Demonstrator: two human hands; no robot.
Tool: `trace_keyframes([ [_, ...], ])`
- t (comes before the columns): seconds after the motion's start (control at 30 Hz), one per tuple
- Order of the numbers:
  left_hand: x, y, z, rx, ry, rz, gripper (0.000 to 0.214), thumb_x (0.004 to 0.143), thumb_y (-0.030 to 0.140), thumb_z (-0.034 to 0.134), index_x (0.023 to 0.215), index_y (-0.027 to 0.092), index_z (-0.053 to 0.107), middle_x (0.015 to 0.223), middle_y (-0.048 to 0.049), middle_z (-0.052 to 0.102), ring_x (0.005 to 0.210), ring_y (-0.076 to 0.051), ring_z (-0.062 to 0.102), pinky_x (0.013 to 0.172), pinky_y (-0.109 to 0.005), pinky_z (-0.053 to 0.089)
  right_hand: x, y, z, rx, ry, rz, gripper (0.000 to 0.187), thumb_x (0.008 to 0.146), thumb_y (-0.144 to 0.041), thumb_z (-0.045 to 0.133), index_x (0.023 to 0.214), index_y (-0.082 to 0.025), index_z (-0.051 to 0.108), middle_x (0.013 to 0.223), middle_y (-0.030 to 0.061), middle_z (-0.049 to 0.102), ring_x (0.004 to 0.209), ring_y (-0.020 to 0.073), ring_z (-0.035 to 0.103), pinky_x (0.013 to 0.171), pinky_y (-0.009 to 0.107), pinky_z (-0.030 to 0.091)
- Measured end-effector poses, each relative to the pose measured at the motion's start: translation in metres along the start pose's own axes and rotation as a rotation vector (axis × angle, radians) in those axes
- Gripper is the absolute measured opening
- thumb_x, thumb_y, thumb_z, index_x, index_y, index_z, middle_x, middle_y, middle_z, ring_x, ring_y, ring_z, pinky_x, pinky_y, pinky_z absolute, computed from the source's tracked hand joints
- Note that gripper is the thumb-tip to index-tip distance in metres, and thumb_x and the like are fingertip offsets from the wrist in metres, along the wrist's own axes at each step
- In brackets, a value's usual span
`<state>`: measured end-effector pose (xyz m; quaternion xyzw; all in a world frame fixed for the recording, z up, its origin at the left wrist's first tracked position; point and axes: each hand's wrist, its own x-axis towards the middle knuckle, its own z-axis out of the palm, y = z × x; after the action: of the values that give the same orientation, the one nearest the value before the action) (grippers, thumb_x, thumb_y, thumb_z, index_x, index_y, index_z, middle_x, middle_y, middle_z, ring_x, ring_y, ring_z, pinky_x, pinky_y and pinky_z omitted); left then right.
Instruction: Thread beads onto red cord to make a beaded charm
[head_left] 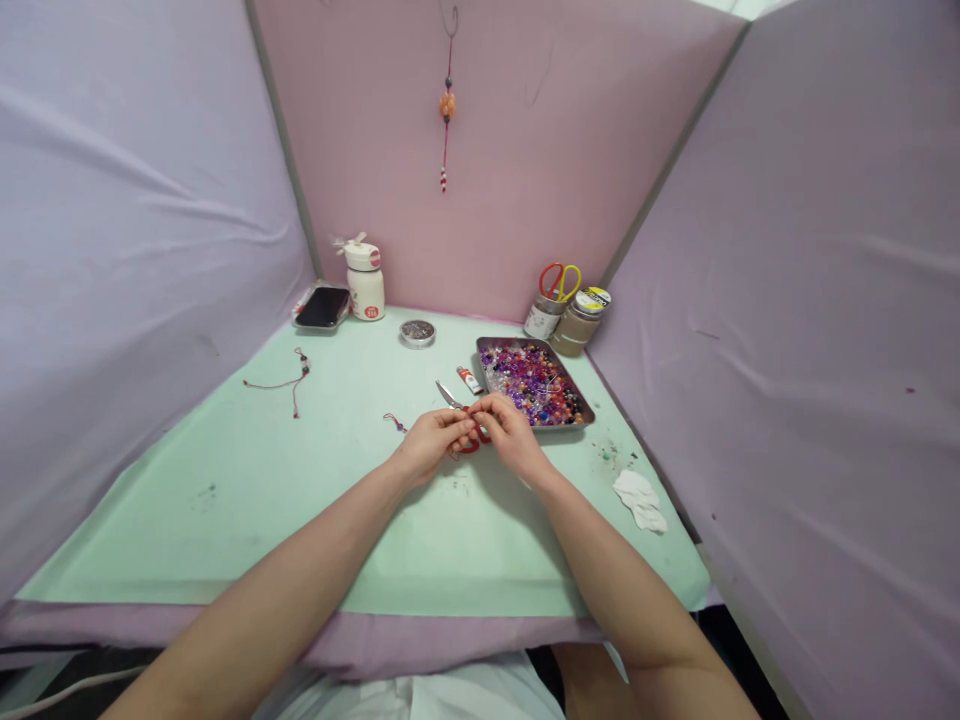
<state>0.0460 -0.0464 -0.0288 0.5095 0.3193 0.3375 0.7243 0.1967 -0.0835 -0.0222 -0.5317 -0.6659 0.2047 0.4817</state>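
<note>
Both my hands meet over the middle of the green table. My left hand and my right hand have their fingers pinched together on a thin red cord between them. Small scissors with red handles lie on the table just under and behind my fingers. A metal tray full of purple, pink and clear beads stands just right of my right hand. A short beaded cord piece lies left of my left hand.
A finished red cord lies at the left. A white bottle, a phone, a round tin, two jars with scissors stand at the back. A beaded charm hangs on the pink wall. White tissue lies right.
</note>
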Motion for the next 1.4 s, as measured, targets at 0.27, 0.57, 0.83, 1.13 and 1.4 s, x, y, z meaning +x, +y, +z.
trace_keyframes([
  [0.27, 0.001, 0.007, 0.003, -0.208, 0.095, 0.023, 0.025, 0.062, 0.029, 0.079, 0.074, 0.011, 0.065, 0.062, 0.001, 0.056, 0.051, -0.004, 0.041, 0.047, -0.018, 0.029, -0.001, -0.001, -0.002, 0.082, 0.218, 0.043, 0.016, 0.087, -0.026, 0.049, 0.095, -0.021, 0.062, 0.099, 0.0058, 0.06, 0.091, 0.0173, 0.056, 0.083, 0.031, 0.044],
  [0.57, 0.003, 0.012, 0.002, -0.373, 0.204, 0.089, 0.025, 0.059, 0.023, 0.08, 0.073, 0.01, 0.064, 0.059, 0.0022, 0.057, 0.05, -0.003, 0.042, 0.046, -0.017, 0.03, -0.005, -0.015, 0.013, 0.379, 0.088, 0.297, 0.021, 0.078, -0.039, 0.062, 0.078, -0.018, 0.066, 0.066, -0.0001, 0.06, 0.057, 0.0122, 0.05, 0.057, 0.026, 0.043],
  [0.83, 0.003, 0.007, 0.005, -0.342, 0.129, 0.049, 0.02, 0.064, 0.021, 0.078, 0.075, 0.009, 0.067, 0.065, -0.002, 0.065, 0.055, -0.004, 0.052, 0.055, -0.017, 0.041, -0.003, -0.006, 0.026, 0.752, 0.197, 0.417, 0.022, 0.072, -0.038, 0.069, 0.082, -0.02, 0.063, 0.07, -0.0006, 0.062, 0.06, 0.0113, 0.056, 0.059, 0.026, 0.048],
  [1.13, 0.005, 0.01, -0.007, -0.447, 0.182, -0.068, 0.013, 0.067, 0.017, 0.075, 0.078, 0.013, 0.069, 0.086, -0.0059, 0.071, 0.074, -0.01, 0.062, 0.063, -0.02, 0.044, -0.004, -0.011, 0.016, 0.614, 0.221, 0.259, 0.014, 0.074, -0.033, 0.065, 0.075, -0.02, 0.061, 0.087, 0.0013, 0.066, 0.073, 0.0131, 0.059, 0.07, 0.028, 0.048],
  [1.4, 0.008, 0.012, -0.006, -0.437, 0.174, -0.036, 0.016, 0.059, 0.019, 0.079, 0.07, 0.012, 0.071, 0.073, -0.0039, 0.066, 0.072, -0.011, 0.058, 0.065, -0.023, 0.041, -0.005, -0.018, 0.013, 0.693, 0.148, 0.301, 0.017, 0.074, -0.031, 0.065, 0.074, -0.021, 0.051, 0.084, 0.0003, 0.068, 0.073, 0.0136, 0.062, 0.074, 0.03, 0.049],
])
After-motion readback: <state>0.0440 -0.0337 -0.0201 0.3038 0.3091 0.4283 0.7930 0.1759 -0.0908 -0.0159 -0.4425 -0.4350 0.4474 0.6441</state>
